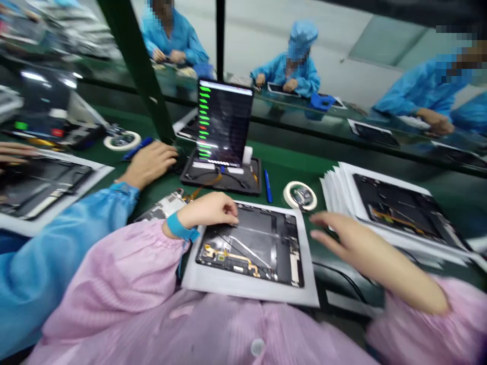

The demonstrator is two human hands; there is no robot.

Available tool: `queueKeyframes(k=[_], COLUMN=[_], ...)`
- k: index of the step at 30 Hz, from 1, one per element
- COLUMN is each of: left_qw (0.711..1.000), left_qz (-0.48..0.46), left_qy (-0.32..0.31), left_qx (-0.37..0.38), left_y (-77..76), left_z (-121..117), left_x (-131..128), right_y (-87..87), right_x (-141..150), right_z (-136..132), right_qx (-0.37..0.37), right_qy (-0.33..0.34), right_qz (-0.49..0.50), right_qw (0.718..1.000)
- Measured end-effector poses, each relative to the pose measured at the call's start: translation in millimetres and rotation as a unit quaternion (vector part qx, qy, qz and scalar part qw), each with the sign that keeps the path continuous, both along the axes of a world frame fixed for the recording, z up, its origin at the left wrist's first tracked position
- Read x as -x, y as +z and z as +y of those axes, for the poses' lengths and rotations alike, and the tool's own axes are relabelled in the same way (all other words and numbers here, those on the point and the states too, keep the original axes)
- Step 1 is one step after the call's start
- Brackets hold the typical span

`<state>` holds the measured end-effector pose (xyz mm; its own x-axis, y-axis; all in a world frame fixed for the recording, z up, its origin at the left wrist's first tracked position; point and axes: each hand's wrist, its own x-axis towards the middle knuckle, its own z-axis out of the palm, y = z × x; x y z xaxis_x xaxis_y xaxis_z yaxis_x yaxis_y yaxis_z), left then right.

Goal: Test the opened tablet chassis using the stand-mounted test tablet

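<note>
Green table (pixel 279 161), with objects lying directly on it. Centre: a white sheet (pixel 213 282); beyond it, a black tray (pixel 232 187), with a blue pen (pixel 268 186) just beside its right end. Right: a white roll (pixel 287 196), then a stack of white sheets (pixel 340 195). Left: a partly hidden metallic board (pixel 164 207) and, farther back, a second white roll (pixel 134 142).

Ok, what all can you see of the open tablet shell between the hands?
The tablet shell looks dark, smooth and rectangular, lying inner side up on a white sheet. Gold-coloured flex strips line its near side, a silvery strip slants across, and a pale strip sits near its right edge. The left hand is over its far-left part; contact is unclear.
</note>
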<state>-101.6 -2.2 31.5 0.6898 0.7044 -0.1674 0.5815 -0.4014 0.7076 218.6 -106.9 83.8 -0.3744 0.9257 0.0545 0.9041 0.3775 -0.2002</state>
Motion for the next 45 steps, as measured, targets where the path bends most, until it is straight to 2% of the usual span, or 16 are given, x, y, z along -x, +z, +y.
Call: queueKeyframes(k=[1,3,6,8,12,15,17,19,21,23,25,29,33,35,38,45], left_qw=[0.998,0.978,0.93,0.901,0.869,0.862,0.868,0.898,0.937,0.954,0.954,0.951,0.953,0.954,0.956,0.97], left_qz=[-0.043,-0.116,-0.073,-0.031,-0.006,0.011,0.021,0.026,0.035,0.051,0.073,0.098,0.112,0.112,0.095,0.066], left_qy=[0.024,0.139,0.3,0.35,0.378,0.375,0.354,0.284,0.168,0.084,0.049,0.015,-0.011,-0.016,-0.02,-0.02], left_qx=[-0.031,-0.104,-0.2,-0.254,-0.318,-0.341,-0.346,-0.336,-0.304,-0.283,-0.287,-0.293,-0.281,-0.279,-0.278,-0.234], left_y=[3.4,9.0,9.2,3.6,-9.3,-6.1,3.1,12.5,16.1,11.6,0.4,-26.0,-34.5,-33.8,-33.7,-41.1], left_z=[3.2,13.2,35.2,51.7,79.5,79.8,64.5,40.2,14.5,-5.8,-16.8,-14.1,-7.1,-7.5,-10.0,-11.4], left_x=[-3.1,-13.0,-32.1,-42.1,-46.6,-45.1,-50.2,-62.6,-78.8,-93.0,-101.8,-108.9,-112.2,-113.0,-112.9,-111.8], right_y=[-15.6,-46.6,-78.4,-89.4,-101.3,-105.8,-106.0,-103.2,-97.2,-89.5,-82.7,-77.7,-77.0,-75.5,-72.7,-77.8], right_x=[-7.9,-18.5,-25.5,-29.7,-45.3,-56.4,-58.0,-53.2,-43.2,-31.2,-22.3,-24.1,-28.4,-22.9,-12.3,-16.0], right_z=[-5.4,-11.1,-16.1,-21.9,-39.2,-52.4,-58.8,-62.6,-64.4,-65.3,-65.0,-62.3,-61.4,-59.9,-56.1,-54.4], right_qx=[0.012,0.008,-0.04,-0.055,-0.066,-0.079,-0.073,-0.053,-0.02,0.016,0.048,0.053,0.01,0.056,0.105,0.056], right_qy=[-0.003,-0.011,-0.019,-0.024,-0.034,-0.045,-0.043,-0.033,-0.031,-0.045,-0.057,-0.109,-0.223,-0.21,-0.138,-0.097], right_qz=[-0.007,0.002,0.048,0.065,0.067,0.071,0.079,0.086,0.092,0.105,0.121,0.137,0.19,0.249,0.287,0.24], right_qw=[1.0,1.0,0.998,0.996,0.995,0.993,0.993,0.994,0.995,0.993,0.99,0.983,0.956,0.944,0.942,0.964])
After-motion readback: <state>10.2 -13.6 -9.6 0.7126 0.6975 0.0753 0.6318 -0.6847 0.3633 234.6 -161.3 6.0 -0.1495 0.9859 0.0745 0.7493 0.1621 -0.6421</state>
